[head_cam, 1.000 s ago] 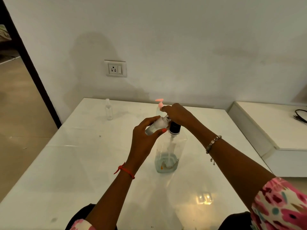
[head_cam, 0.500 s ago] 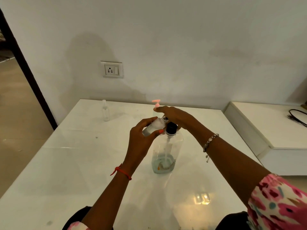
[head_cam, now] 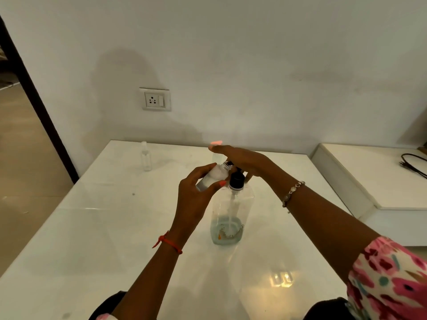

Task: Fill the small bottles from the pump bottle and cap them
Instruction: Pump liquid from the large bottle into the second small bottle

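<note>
A clear pump bottle (head_cam: 231, 211) with a black collar stands mid-table, a little bluish liquid at its bottom. My right hand (head_cam: 240, 159) lies flat over its pump head, fingers straight, pressing down. My left hand (head_cam: 196, 195) grips a small clear bottle (head_cam: 213, 175), tilted with its open neck against the pump's spout under my right palm. Another small clear bottle (head_cam: 146, 158) with a cap stands upright at the table's far left. A third small bottle with a pink top (head_cam: 216, 142) shows just behind my right fingertips, mostly hidden.
The glossy white table (head_cam: 104, 227) meets a white wall with a socket (head_cam: 155, 99). To the right sits a lower white ledge (head_cam: 369, 181) with a black cable (head_cam: 413, 163). A dark door frame and open floor lie at left.
My right hand has flattened and pushed lower on the pump head. My left hand keeps the small bottle at the spout. The camera has drifted slightly.
</note>
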